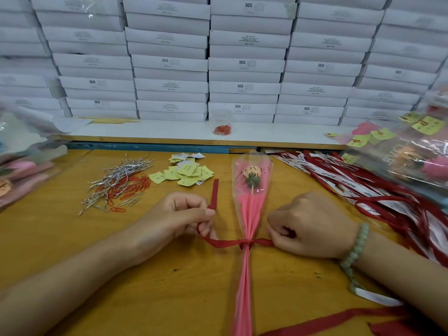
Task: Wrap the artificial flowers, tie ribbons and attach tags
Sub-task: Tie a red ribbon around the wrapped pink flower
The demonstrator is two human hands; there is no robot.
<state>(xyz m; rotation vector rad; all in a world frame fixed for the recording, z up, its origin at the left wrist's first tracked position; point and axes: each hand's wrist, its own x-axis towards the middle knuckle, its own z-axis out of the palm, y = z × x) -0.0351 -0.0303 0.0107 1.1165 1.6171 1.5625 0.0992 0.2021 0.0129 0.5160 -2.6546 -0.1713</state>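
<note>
Step in hand, as I judge it: cinching the first knot of the red ribbon (225,243) round the wrapped flower (250,207).

Position: the flower lies flat on the wooden table (184,287), mid-view, between the two hands.

Orientation: the long axis runs near-to-far. The wide bloom end points away from the person, toward the stacked white boxes (244,64). The gathered pink tail points back at the person. The ribbon crosses this axis about square, at the narrow neck, where the knot (246,244) sits.

Left hand (179,214): thumb and forefinger pinch the left ribbon end; the lower fingers are curled with the ribbon passing round them, and the free end sticks up past the fingers.

Right hand (308,226): curled into a fist on the right end, knuckles up, fingertips hidden.

How to do it well:
- Pull both ends outward with equal force, low and level with the table, so the knot stays on the neck and does not slide down the tail.
- Keep the ribbon flat, not twisted.
- Stop at snug; the clear sleeve looks easy to crush or tear.
- Leave both ends long enough for a bow.

The yellow tags (186,173) lie on the table beyond the left hand; none is on this flower yet.
</note>
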